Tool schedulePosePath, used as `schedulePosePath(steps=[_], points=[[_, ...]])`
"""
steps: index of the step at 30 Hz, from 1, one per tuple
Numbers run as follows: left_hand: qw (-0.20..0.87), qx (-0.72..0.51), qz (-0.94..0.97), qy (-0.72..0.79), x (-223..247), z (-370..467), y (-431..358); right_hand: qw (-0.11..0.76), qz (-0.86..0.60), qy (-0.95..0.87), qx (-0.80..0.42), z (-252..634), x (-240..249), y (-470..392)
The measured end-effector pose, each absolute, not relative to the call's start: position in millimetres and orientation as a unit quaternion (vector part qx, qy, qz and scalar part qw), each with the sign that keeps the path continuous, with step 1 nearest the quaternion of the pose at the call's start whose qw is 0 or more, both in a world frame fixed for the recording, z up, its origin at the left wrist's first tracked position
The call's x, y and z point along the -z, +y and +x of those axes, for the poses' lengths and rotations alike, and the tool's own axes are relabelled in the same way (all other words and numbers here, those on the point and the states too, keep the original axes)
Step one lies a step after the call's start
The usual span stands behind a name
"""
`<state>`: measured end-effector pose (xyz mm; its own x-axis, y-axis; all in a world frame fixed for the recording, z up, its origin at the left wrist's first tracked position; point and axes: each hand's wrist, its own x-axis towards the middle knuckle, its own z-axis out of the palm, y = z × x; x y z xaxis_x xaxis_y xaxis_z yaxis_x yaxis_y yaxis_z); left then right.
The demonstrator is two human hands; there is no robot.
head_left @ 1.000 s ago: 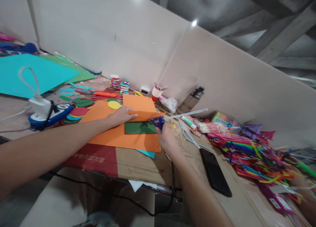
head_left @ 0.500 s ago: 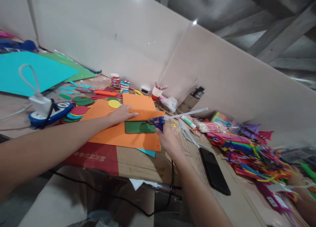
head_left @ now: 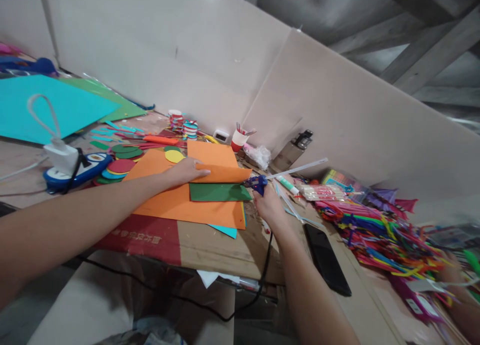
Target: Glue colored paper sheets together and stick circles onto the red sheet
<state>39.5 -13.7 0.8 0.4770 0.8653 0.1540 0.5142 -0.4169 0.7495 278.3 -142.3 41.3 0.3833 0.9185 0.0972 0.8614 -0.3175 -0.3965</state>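
My right hand [head_left: 268, 200] grips a blue glue gun [head_left: 258, 184] with a clear glue stick [head_left: 298, 169] jutting from its back. The nozzle is at the right end of a green strip [head_left: 219, 192] lying on an orange sheet [head_left: 180, 210]. My left hand [head_left: 185, 172] is closed on a folded-up orange flap [head_left: 225, 174], fingers along its top edge and the thumb side toward the strip. A yellow disc [head_left: 174, 156] lies just behind my left hand. The cord hangs down from my right hand past the table edge.
Stacked coloured discs [head_left: 123, 166] and a blue power strip [head_left: 90, 169] lie to the left. A black phone [head_left: 326, 259] rests on the cardboard at right, before a pile of pipe cleaners [head_left: 375, 230]. Another person's hand [head_left: 452, 270] is at the far right.
My right hand has moved the glue gun rightward along the green strip, from near its middle to its right end. My left hand stays on the orange flap.
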Motion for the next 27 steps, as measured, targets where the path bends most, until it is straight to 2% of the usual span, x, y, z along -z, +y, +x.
schedulePosePath(steps=[10,21,27], points=[[0.319,-0.269,0.801,0.430,-5,40,-16,0.142,-0.819,-0.552,-0.065,286,-50,-155],[0.360,-0.276,0.804,0.384,-2,31,-3,0.181,-0.742,-0.627,-0.155,228,-34,-142],[0.302,-0.327,0.825,0.347,2,28,-7,0.183,-0.754,-0.617,-0.132,230,-33,-144]])
